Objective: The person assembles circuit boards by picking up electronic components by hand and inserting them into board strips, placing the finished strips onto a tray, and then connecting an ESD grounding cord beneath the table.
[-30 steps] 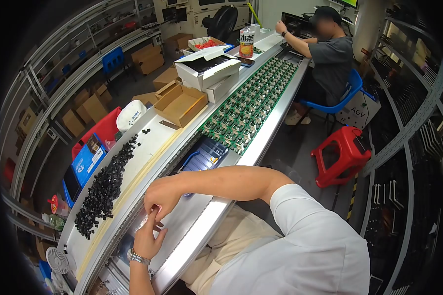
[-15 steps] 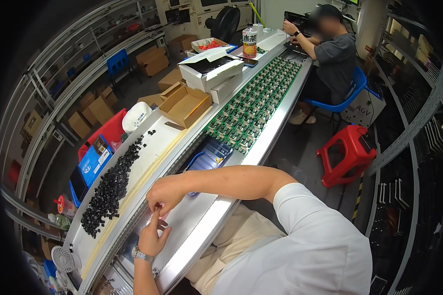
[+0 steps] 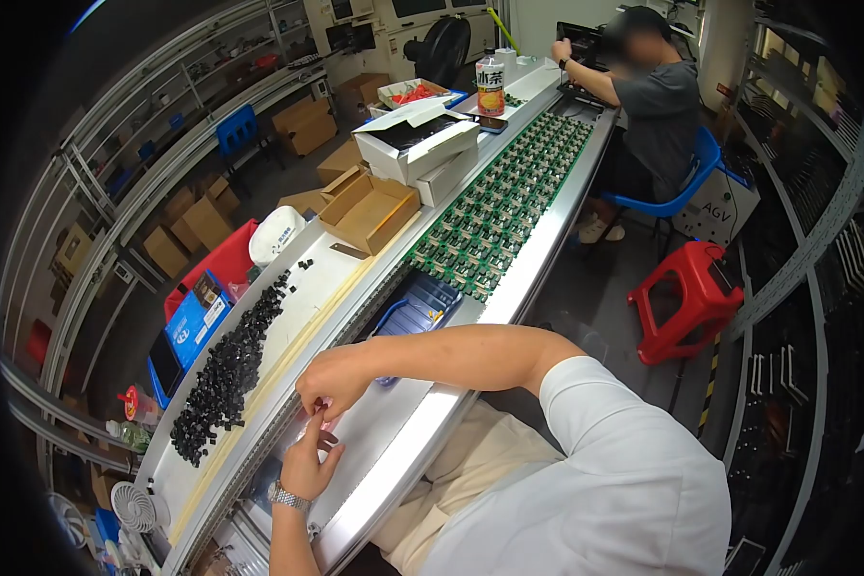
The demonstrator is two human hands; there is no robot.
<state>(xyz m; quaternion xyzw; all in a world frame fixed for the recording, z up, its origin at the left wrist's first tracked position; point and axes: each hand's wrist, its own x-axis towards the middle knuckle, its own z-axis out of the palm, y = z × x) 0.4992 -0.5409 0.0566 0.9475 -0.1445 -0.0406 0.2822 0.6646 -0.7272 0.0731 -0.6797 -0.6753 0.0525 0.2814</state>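
My right hand (image 3: 334, 379) reaches across the conveyor and is closed, pinching a small pinkish, translucent piece (image 3: 327, 415) whose kind I cannot make out. Below it, my left hand (image 3: 309, 463) has its index finger stretched up to the right fingertips, with the thumb apart from the other fingers. A metal-banded watch (image 3: 286, 495) is on the left wrist. Just beyond my right forearm lies a blue plastic tray (image 3: 420, 305), partly hidden by the arm. Rows of green circuit boards (image 3: 504, 206) cover the line farther ahead.
Loose black parts (image 3: 226, 384) are heaped on the white side shelf (image 3: 288, 331). An open cardboard box (image 3: 374, 216), a white box (image 3: 418, 144) and a bottle (image 3: 491, 84) stand along it. A co-worker (image 3: 658, 106) sits at the far right; a red stool (image 3: 686, 302) stands nearer.
The whole view has shifted slightly, so the scene sits a little farther right and lower. Both hands stay together around the pinkish piece, with only small finger movement.
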